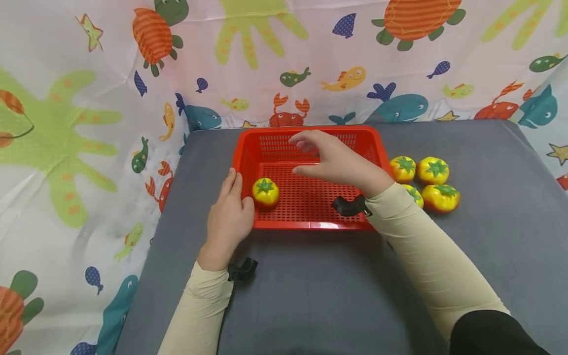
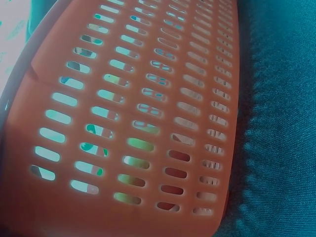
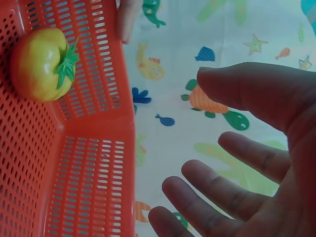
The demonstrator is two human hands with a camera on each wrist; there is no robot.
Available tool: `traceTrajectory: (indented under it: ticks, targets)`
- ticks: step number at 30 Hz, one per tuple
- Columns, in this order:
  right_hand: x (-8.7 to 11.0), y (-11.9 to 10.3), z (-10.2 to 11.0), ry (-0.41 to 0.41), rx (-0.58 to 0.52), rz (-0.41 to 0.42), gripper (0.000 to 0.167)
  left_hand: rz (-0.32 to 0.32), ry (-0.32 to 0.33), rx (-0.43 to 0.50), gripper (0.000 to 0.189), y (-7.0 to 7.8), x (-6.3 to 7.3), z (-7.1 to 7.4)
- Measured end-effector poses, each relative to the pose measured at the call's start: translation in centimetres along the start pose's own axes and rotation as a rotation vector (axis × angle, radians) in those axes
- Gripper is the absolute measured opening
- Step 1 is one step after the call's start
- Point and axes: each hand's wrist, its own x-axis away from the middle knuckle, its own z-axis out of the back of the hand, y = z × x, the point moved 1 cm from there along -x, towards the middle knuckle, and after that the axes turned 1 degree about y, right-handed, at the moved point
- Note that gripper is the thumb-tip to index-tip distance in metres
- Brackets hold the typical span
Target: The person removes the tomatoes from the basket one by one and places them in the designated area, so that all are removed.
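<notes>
A red plastic basket [image 1: 310, 225] with slotted walls stands on the grey table. Inside it, near its left wall, sits one yellow-red tomato [image 1: 265, 193] with a green leafy top, also seen in the right wrist view [image 3: 43, 64]. My left hand [image 1: 230, 219] rests against the basket's left side, its fingers straight along the outside and the thumb by the rim. Above the basket, my right hand [image 1: 335, 160] hovers with thumb and fingers spread and nothing between them. In the left wrist view, the basket's slotted wall [image 2: 148, 113] fills most of the picture and no hand shows.
Right of the basket, several more tomatoes [image 1: 441, 198] stand close together on the grey table [image 1: 501, 236]; my right forearm partly covers one. A curtain [image 1: 257, 49] printed with sea animals hangs behind the table and along its left side.
</notes>
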Motion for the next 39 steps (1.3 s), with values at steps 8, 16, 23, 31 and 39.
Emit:
traceTrajectory:
  ticks: [8, 16, 23, 31, 39]
  targets:
    - [-2.9, -0.3, -1.1, -0.047, 0.004, -0.018, 0.067, 0.005, -0.011, 0.006, 0.066, 0.0, 0.0, 0.3]
    - [-4.8, 0.4, -2.9, -0.116, -0.011, -0.032, 0.065, 0.002, -0.026, -0.004, 0.067, 0.0, -0.1, 0.3]
    - [-5.8, 1.7, -4.9, -0.179, -0.003, -0.058, 0.061, -0.005, -0.007, -0.001, 0.066, -0.2, 0.0, 0.2]
    - [-6.6, 2.8, -7.0, -0.298, 0.082, -0.049, 0.069, -0.023, 0.017, -0.016, 0.065, -0.2, 0.0, 0.2]
    - [-6.6, 3.4, -8.4, -0.388, 0.057, -0.04, 0.076, -0.03, 0.025, -0.016, 0.064, -0.3, 0.0, 0.2]
